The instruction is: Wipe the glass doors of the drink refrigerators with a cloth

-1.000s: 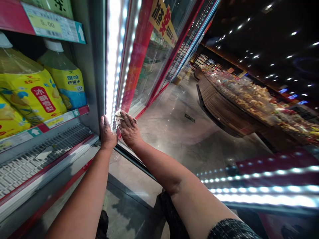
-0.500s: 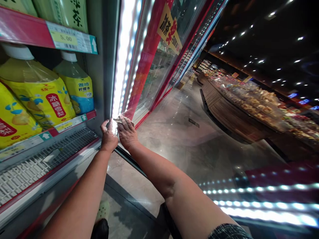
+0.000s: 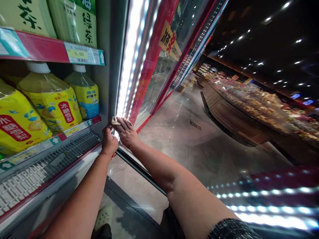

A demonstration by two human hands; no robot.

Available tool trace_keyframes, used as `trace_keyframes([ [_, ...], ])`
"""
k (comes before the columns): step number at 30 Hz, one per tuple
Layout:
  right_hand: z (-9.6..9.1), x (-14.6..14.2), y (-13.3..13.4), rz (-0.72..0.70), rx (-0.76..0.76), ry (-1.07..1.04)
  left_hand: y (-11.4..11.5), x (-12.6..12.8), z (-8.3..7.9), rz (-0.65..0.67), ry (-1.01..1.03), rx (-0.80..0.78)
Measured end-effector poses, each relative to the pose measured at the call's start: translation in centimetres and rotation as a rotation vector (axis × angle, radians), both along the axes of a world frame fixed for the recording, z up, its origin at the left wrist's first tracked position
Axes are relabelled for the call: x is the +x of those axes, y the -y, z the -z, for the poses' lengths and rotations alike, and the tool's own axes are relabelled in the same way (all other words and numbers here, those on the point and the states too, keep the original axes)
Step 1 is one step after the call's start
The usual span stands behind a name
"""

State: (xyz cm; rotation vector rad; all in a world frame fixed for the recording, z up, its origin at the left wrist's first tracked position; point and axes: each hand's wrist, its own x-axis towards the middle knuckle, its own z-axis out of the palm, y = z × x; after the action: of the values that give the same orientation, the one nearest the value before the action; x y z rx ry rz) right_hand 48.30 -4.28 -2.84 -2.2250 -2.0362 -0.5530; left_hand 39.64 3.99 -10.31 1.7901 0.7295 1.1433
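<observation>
A: Pressing down, is it? What has the right hand (image 3: 126, 132) got?

B: A pale cleaning cloth (image 3: 115, 120), bunched under the fingers. The hand lies mostly flat over it, fingers spread a little, holding it against the lit frame of the cooler, low down beside the LED light strip (image 3: 129, 63).

A: And the left hand (image 3: 109, 141)?

B: Curled against the same upright, just beside the right hand, thumb up near the cloth's edge. Whether it pinches the cloth or only grips the frame, I cannot tell.

A: What sits around them?

B: To the left, a grey wire shelf (image 3: 50, 159) at the bottom of the cooler. Above it a red price rail (image 3: 74, 131), then big yellow-labelled drink bottles (image 3: 50, 101) and a smaller lemon drink bottle (image 3: 84, 94) behind. Higher up, a price tag (image 3: 77, 54) reading 5.00 under green tea bottles (image 3: 84, 23).

A: And to the right?

B: The open glass door (image 3: 159, 76) with a yellow sticker (image 3: 170, 41), the shiny floor (image 3: 189, 142), and a long wooden display counter (image 3: 231, 119) heaped with goods, well apart from the hands.
</observation>
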Motion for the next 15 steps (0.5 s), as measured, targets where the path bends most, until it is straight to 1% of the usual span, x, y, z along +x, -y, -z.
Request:
trace_keyframes([
  [3, 2.9, -0.1, 0.1, -0.014, -0.102, -0.037, 0.2, -0.5, -0.2, -0.061, -0.023, 0.038],
  [5, 3.5, -0.1, 0.2, -0.040, -0.119, -0.042, 0.0, -0.8, -0.5, -0.059, -0.039, 0.068],
  [6, 3.3, 0.0, 0.3, -0.053, -0.105, -0.038, 0.0, -0.9, -0.6, -0.046, -0.040, 0.084],
  [8, 1.8, 0.2, 0.2, -0.066, -0.042, -0.025, -0.2, -1.0, -1.2, -0.021, -0.036, 0.110],
  [12, -2.5, 0.4, 0.0, -0.016, 0.091, -0.004, -0.5, -0.6, -2.8, 0.035, -0.006, 0.163],
  [13, -3.3, 0.4, -0.1, 0.001, 0.119, 0.003, -0.6, -0.4, -3.2, 0.051, 0.003, 0.176],
  [15, -4.2, 0.3, -0.2, 0.031, 0.155, 0.012, -0.8, -0.1, -3.9, 0.071, 0.012, 0.190],
])
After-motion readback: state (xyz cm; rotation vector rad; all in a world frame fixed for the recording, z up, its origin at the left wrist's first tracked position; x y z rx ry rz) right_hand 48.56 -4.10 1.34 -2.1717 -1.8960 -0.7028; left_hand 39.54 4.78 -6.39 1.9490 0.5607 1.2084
